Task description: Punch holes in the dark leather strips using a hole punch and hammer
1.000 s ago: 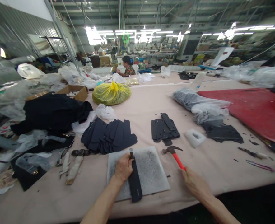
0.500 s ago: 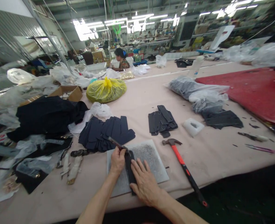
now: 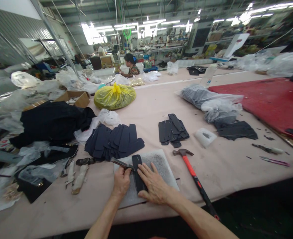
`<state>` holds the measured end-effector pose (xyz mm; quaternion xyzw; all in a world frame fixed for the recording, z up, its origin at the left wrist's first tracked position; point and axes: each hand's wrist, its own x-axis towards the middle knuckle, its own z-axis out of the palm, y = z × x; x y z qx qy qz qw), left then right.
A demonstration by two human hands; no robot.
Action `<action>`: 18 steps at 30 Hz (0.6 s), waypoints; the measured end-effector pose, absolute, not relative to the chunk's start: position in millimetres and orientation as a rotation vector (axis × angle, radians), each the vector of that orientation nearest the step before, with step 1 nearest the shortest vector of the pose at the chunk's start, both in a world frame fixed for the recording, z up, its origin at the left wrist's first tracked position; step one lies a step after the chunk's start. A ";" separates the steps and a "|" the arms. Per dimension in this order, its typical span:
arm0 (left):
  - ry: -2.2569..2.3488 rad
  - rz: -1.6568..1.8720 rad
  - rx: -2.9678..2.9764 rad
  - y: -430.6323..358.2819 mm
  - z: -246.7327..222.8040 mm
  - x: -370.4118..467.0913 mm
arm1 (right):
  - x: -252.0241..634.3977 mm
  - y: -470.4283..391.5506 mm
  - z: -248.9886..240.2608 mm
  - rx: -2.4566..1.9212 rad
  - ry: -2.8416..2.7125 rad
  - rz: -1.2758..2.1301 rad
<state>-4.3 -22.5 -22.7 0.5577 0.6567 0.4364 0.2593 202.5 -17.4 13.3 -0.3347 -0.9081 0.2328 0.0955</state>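
On a white cutting pad (image 3: 165, 167) lies a dark strip-shaped piece (image 3: 138, 179), roughly upright in the view, with a slot near its top end. My right hand (image 3: 152, 182) presses flat on its right side, fingers spread. My left hand (image 3: 121, 181) is closed round a metal punch (image 3: 121, 163), whose working end meets the left edge of the strip; its tip is partly hidden. A claw hammer (image 3: 191, 167) with a red and black handle rests right of the pad. Overlapping dark pieces (image 3: 114, 141) lie behind it, and a smaller pile of slotted pieces (image 3: 173, 129) sits farther right.
A white block (image 3: 205, 137) and bagged dark pieces (image 3: 198, 94) are at right, near a red board (image 3: 268, 99). Pliers (image 3: 267, 148) and pink-handled tweezers (image 3: 274, 161) lie near the right edge. A yellow bag (image 3: 114, 96), black cloth (image 3: 52, 121) and wrapped-handle tools (image 3: 80, 179) are at left.
My left hand and the punch have shifted down and left along the strip, leaving its slotted top end uncovered. The strip has moved slightly up, and my right hand stays flat on it.
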 end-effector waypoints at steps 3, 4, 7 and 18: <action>1.754 1.139 1.613 -23.3 -27.7 -3.2 | 191.8 8.7 17.4 -1.171 -2.564 0.654; 1.745 1.130 1.655 -23.2 -29.5 -3.4 | 187.8 17.9 17.8 -1.260 -2.520 0.644; 1.736 1.133 1.740 -23.8 -35.0 -4.4 | 175.6 43.0 16.2 -1.435 -2.459 0.623; 1.764 1.135 1.774 -26.1 -46.1 -6.0 | 153.9 66.0 4.1 -1.501 -2.361 0.640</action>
